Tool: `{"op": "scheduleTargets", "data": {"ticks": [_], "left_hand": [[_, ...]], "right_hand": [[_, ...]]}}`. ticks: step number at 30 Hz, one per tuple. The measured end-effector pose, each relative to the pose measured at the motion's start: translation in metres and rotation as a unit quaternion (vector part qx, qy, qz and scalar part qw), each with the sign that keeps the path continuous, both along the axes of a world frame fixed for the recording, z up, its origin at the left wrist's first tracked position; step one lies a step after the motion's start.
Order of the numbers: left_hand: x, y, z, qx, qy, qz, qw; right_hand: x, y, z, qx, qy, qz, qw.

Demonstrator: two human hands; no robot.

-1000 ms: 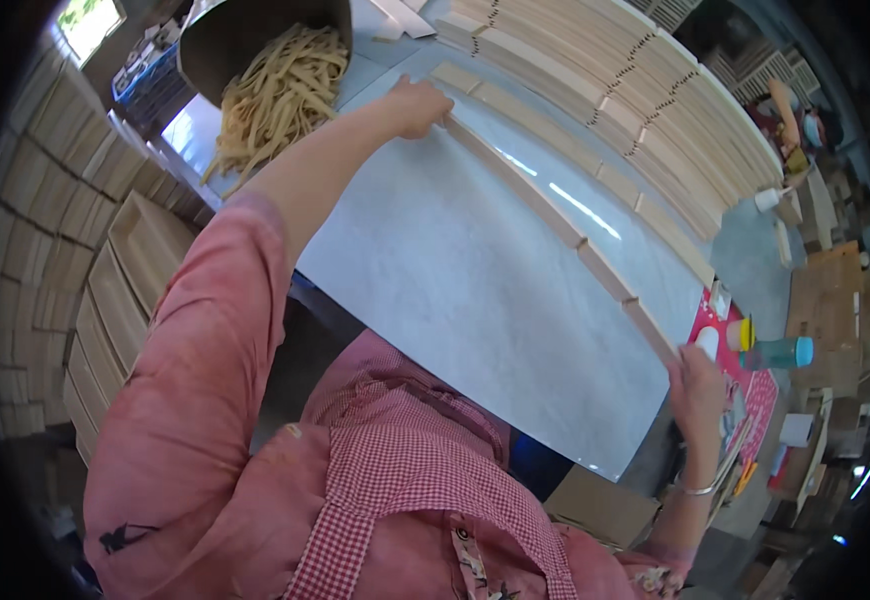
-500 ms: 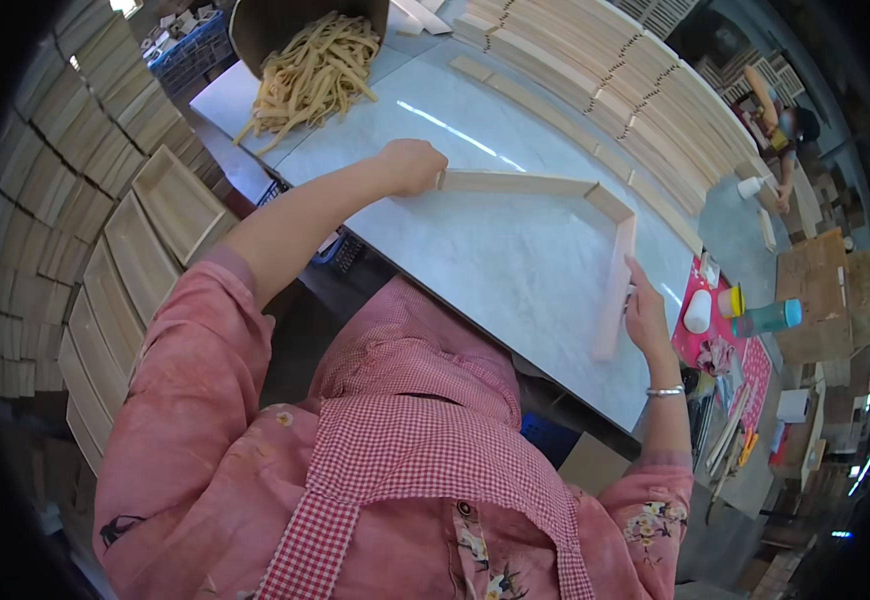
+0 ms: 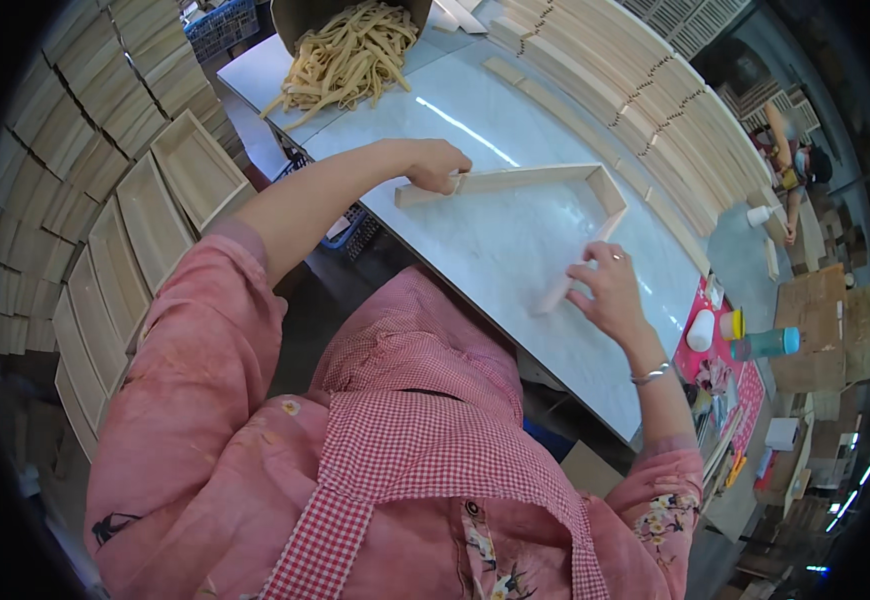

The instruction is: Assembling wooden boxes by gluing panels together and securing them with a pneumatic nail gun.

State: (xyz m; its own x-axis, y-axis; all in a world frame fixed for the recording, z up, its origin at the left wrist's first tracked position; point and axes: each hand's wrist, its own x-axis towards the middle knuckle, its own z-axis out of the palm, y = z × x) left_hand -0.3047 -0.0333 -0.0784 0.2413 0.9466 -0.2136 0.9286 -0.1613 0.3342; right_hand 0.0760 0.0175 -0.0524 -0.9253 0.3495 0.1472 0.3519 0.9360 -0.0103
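A pale, hinged wooden strip (image 3: 530, 178) stands on edge on the light table, bent into angled panels like part of a box frame. My left hand (image 3: 437, 165) is closed on it near a joint towards its left end, where a short panel sticks out past my fingers. At the right side, my right hand (image 3: 610, 290) grips the near panel between thumb and fingers. The free end of that panel is blurred by motion.
Long rows of stacked wooden strips (image 3: 595, 85) line the table's far side. A tipped container spills tan strips (image 3: 350, 60) at the back left. Wooden trays (image 3: 150, 215) are stacked left. Bottles (image 3: 765, 343) stand on a pink cloth at right; another person works beyond.
My right hand has moved left and slightly up, swinging the near panel inward. My left hand has shifted slightly right, and a short end panel now shows beyond it.
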Motion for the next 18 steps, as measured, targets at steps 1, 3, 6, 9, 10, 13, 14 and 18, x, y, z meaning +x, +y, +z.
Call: {"op": "scheduleTargets", "data": {"ticks": [1, 3, 6, 9, 10, 13, 14, 18], "left_hand": [[-0.002, 0.0, -0.004, -0.002, -0.001, 0.002, 1.0], [-0.006, 0.001, -0.017, 0.051, -0.069, -0.02, 0.996], [-0.006, -0.003, -0.028, 0.096, -0.141, -0.04, 0.985], [0.005, -0.005, -0.014, 0.037, -0.2, 0.049, 0.978], [0.009, -0.003, -0.013, 0.017, -0.219, 0.078, 0.972], [0.008, 0.004, -0.026, 0.04, -0.227, 0.109, 0.967], [0.008, 0.006, -0.03, 0.053, -0.23, 0.124, 0.964], [0.016, 0.01, -0.043, 0.093, -0.236, 0.157, 0.954]], "right_hand": [[-0.016, -0.005, -0.006, -0.007, 0.008, 0.014, 1.0], [-0.045, -0.011, -0.019, -0.017, 0.015, 0.027, 0.999], [-0.074, -0.021, -0.034, -0.009, 0.095, 0.053, 0.994], [-0.087, -0.027, -0.038, -0.076, 0.097, 0.024, 0.992], [-0.091, -0.029, -0.039, -0.097, 0.097, 0.014, 0.99], [-0.106, -0.034, -0.043, -0.074, 0.116, 0.01, 0.99], [-0.11, -0.035, -0.045, -0.06, 0.127, 0.008, 0.99], [-0.118, -0.037, -0.053, -0.045, 0.148, -0.013, 0.988]]}}
